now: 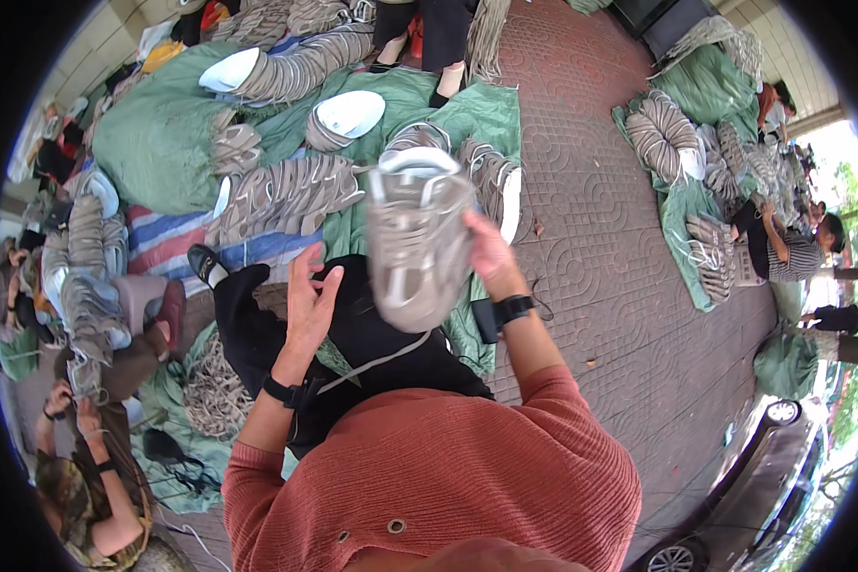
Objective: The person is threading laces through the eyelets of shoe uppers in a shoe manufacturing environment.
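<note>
A grey-beige sneaker [415,253] hangs in front of me, its toe pointing toward my body and its edges slightly blurred. My right hand [489,253] grips it by its right side. Laces cross its tongue, and a loose pale shoelace [386,358] trails from near the toe down over my dark trousers toward my left wrist. To the left of the sneaker, apart from it, my left hand [312,297] is raised with fingers and thumb spread. I see nothing held in it. A row of nested sneaker uppers [291,198] lies just beyond.
A bundle of laces [221,386] lies on green sheeting at my left. Green sacking [157,133] and more stacked uppers [300,65] spread ahead. A co-worker [105,486] sits at the left, handling shoes. Someone stands ahead; another person [796,250] sits far right, near a parked car [748,496].
</note>
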A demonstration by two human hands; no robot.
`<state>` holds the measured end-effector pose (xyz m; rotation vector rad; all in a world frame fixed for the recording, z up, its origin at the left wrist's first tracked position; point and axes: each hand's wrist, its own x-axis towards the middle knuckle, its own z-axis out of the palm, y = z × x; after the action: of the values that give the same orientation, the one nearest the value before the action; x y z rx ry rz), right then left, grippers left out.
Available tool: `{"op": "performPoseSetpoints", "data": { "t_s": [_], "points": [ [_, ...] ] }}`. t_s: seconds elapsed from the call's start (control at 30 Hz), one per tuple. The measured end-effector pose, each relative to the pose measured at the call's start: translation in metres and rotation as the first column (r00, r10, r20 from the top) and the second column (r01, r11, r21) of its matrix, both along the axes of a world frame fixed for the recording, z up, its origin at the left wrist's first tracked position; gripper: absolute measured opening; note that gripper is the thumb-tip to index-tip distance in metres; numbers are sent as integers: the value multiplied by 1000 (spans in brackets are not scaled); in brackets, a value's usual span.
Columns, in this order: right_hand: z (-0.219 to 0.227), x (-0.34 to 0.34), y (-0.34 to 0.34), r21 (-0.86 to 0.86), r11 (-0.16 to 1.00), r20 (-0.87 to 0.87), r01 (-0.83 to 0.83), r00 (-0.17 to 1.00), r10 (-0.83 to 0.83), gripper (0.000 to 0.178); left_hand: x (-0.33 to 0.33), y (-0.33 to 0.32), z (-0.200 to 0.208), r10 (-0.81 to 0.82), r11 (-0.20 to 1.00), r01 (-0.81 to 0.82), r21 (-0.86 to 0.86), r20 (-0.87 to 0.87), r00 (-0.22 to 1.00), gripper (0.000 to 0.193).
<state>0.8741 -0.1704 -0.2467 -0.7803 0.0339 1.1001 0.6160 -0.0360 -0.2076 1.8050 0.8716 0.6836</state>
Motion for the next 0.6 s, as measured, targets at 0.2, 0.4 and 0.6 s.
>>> {"op": "performPoseSetpoints", "data": {
  "t_s": [0.2,0.4,0.6],
  "points": [
    [-54,121,-81,-115,818,389,564,783,-485,36,-66,35,-19,140,988,-139,65,-10,990,27],
    [-137,171,-77,-504,351,861,789,491,132,34,-148,33,-4,415,895,-340,289,-257,873,19],
    [-208,172,1,-621,171,772,765,558,304,49,-142,17,-8,485,828,-297,475,-342,805,15]
  ]
}}
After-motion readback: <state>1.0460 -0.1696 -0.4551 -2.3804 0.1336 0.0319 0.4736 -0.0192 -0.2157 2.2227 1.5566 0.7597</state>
